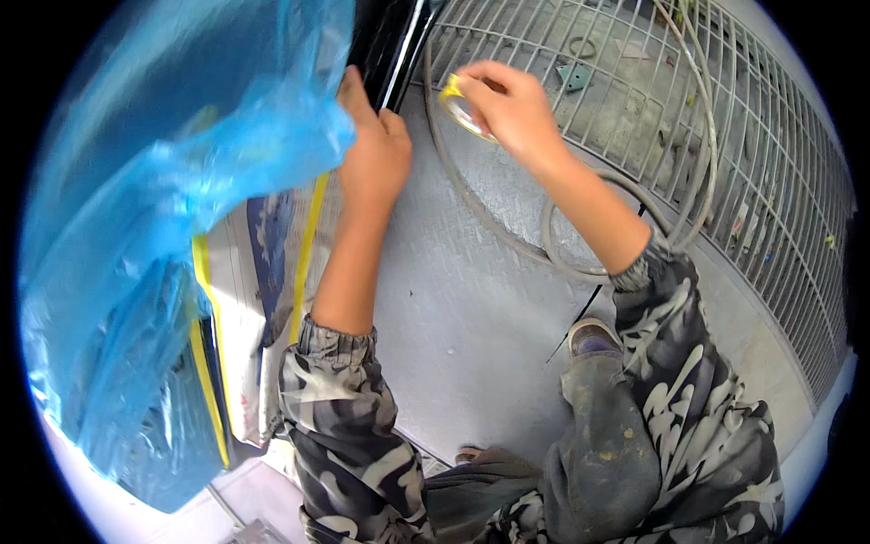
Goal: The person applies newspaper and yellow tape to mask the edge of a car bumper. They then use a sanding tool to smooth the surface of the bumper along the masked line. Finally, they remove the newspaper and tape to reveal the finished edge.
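Note:
My left hand point(373, 154) lies against a glossy black panel point(379, 41) at the top, with its index finger stretched along it and its thumb apart. A translucent blue plastic sheet point(227, 172) drapes over the panel's left side and hides part of that hand's outer fingers. To the right, my right hand point(517, 109) is raised and closed on a roll of yellow tape point(468, 120), pinched at its upper rim between thumb and fingers. Whether a strip of tape runs from the roll to the panel cannot be seen.
Printed paper sheets with yellow tape strips point(310, 245) hang below the plastic. A grey hose point(480, 213) lies coiled on the grey floor point(453, 335). At right stands a wire mesh point(725, 172), with a small green piece point(573, 78) seen through it. My shoe point(594, 336) is below.

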The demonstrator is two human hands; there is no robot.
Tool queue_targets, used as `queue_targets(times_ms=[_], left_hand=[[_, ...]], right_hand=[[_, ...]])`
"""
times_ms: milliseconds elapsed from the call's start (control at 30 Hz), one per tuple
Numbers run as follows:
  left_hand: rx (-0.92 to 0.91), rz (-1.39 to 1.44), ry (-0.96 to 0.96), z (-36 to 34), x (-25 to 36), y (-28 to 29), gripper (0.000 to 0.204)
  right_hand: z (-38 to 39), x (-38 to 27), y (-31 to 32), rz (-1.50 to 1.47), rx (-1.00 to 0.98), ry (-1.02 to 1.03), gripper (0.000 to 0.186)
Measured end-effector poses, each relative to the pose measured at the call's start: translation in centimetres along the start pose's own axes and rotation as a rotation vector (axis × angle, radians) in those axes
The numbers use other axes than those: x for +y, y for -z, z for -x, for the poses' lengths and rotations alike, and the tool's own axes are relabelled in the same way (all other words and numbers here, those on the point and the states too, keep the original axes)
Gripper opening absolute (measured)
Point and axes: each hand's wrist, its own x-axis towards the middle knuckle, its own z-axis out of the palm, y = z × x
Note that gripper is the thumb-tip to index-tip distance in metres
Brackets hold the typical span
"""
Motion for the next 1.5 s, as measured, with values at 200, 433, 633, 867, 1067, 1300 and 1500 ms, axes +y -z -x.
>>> queue_targets(times_ms=[200, 433, 633, 867, 1067, 1300, 1500], left_hand=[[-0.348, 0.364, 0.028, 10.0, 2.5, 7.3, 0.022], [-0.721, 0.506, 0.658, 24.5, -1.8, 17.0, 0.014], [-0.260, 1.100, 0.882, 28.8, -1.6, 21.9, 0.039], [0.219, 1.323, 0.775, 33.1, -6.8, 21.0, 0.017], [0.129, 1.322, 0.626, 35.8, -9.2, 21.1, 0.023], [0.390, 0.930, 0.534, 37.6, -12.7, 22.6, 0.018], [0.521, 0.853, 0.643, 35.3, -15.9, 23.0, 0.018]], right_hand=[[5.4, 3.0, 0.2, 0.136, -0.111, -0.294, 0.027], [12.8, 2.5, -6.9, 0.492, -0.794, -0.115, 0.035], [20.1, -2.1, -13.6, 0.712, -1.240, 0.349, 0.049], [24.1, -2.9, -21.5, 0.854, -1.312, 0.555, 0.055], [26.7, -3.5, -23.4, 0.964, -1.376, 0.644, 0.068], [28.1, -3.6, -26.6, 0.973, -1.280, 0.520, 0.061], [25.7, -5.5, -25.0, 1.142, -1.061, 0.231, 0.041]])
